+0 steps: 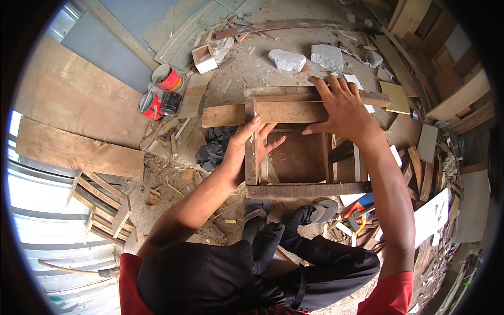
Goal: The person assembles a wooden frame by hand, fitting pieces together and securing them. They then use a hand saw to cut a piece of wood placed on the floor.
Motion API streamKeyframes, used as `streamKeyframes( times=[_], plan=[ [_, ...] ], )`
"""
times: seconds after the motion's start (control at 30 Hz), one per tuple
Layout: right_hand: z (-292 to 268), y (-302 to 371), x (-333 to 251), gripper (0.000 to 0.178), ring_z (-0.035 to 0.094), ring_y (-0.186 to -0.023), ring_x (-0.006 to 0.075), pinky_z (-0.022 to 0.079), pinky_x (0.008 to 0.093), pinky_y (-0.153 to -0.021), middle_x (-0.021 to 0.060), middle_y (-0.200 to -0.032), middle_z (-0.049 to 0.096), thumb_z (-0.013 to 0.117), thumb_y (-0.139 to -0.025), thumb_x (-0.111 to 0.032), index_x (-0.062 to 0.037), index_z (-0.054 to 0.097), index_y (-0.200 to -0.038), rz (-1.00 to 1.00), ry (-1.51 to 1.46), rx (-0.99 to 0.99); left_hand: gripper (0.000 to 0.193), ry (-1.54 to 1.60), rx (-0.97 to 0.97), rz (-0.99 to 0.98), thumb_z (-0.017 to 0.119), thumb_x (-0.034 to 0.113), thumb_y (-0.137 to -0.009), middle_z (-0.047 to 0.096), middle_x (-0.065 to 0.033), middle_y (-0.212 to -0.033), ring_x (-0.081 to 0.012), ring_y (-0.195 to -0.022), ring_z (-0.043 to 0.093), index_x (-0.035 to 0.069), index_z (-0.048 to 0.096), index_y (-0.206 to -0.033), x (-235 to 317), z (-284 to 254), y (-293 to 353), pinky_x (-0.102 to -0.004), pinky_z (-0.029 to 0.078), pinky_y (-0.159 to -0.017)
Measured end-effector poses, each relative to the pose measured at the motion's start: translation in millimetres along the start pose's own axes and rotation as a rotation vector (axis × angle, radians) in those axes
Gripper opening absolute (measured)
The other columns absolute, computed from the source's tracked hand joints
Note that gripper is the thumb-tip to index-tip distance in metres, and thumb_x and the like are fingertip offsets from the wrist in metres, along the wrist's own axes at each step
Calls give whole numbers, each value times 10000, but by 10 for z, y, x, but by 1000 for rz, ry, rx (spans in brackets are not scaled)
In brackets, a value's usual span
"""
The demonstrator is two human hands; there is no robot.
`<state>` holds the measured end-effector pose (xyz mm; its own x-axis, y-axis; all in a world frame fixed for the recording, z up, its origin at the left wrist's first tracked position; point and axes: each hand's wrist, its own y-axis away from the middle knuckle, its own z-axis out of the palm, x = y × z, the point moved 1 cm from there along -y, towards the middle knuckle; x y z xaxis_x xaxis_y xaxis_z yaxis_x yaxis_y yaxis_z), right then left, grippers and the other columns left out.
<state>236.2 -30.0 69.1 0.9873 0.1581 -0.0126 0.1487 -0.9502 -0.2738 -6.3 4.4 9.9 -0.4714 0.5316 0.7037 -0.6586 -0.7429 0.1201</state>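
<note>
In front of me stands a wooden frame (307, 190) with a brown panel (296, 160) inside it. My left hand (244, 144) grips the left upright (251, 157), its thumb against the outer face and its other fingers reaching into the opening. A short wooden board (289, 112) lies across the far part, its left end jutting past the upright. My right hand (344, 107) clasps this board near its right part, fingers over the far rail (283, 93) and thumb on the near side. The palm hides the board's right end.
Paint cans (169, 79) and a small white box (204, 59) stand at the far left. Concrete chunks (326, 56) lie beyond the frame. An orange-handled saw (359, 206) rests right of my feet, among wood scraps (417, 165). Slatted wooden pieces (102, 207) lean at left.
</note>
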Motion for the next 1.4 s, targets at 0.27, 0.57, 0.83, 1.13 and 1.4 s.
streamKeyframes(
  times=[0.27, 0.57, 0.83, 1.13, 1.4],
  plan=[
    [-41, -33, -393, 587, 472, -1252, 324, 354, 544, -1047, 108, -1380, 458, 794, -784, -293, -155, 579, -1312, -426, -132, 95, 283, 63, -3, 1, 596, 313, -993, 556, -33, -1279, -179, -1274, 474, 105, 564, -1183, 46, 63, -10, -423, 389, -1079],
    [43, 45, -595, 319, 676, -945, 302, 568, 423, -802, 114, -975, 677, 694, -833, -238, -52, 638, -1087, -502, -226, -187, 353, 44, -14, -24, 537, 344, -1008, 642, -18, -1198, -156, -1154, 576, 104, 572, -1264, 30, 24, -21, -389, 352, -1083],
    [16, 37, -552, 282, 684, -920, 312, 565, 438, -768, 125, -901, 678, 696, -828, -215, -46, 617, -1040, -428, -282, -179, 307, 52, -27, 4, 622, 368, -969, 626, -26, -1171, -175, -1145, 558, 120, 611, -1150, 0, -35, -50, -412, 370, -1088],
    [58, 56, -473, 180, 711, -795, 317, 566, 430, -676, 123, -813, 702, 668, -846, -203, -60, 656, -955, -397, -203, -52, 313, 55, 6, 14, 617, 356, -973, 611, -22, -1180, -181, -1204, 534, 113, 597, -1169, -22, -15, -64, -439, 366, -1112],
    [-451, 92, 81, 485, 671, -601, 364, 546, 450, -580, 190, -620, 644, 641, -922, -469, -13, 669, -758, 417, -80, 237, 336, 50, 49, 42, 603, 364, -979, 513, -61, -1323, -247, -1360, 396, 91, 568, -1172, -23, -92, -58, -475, 302, -1178]
  ],
)
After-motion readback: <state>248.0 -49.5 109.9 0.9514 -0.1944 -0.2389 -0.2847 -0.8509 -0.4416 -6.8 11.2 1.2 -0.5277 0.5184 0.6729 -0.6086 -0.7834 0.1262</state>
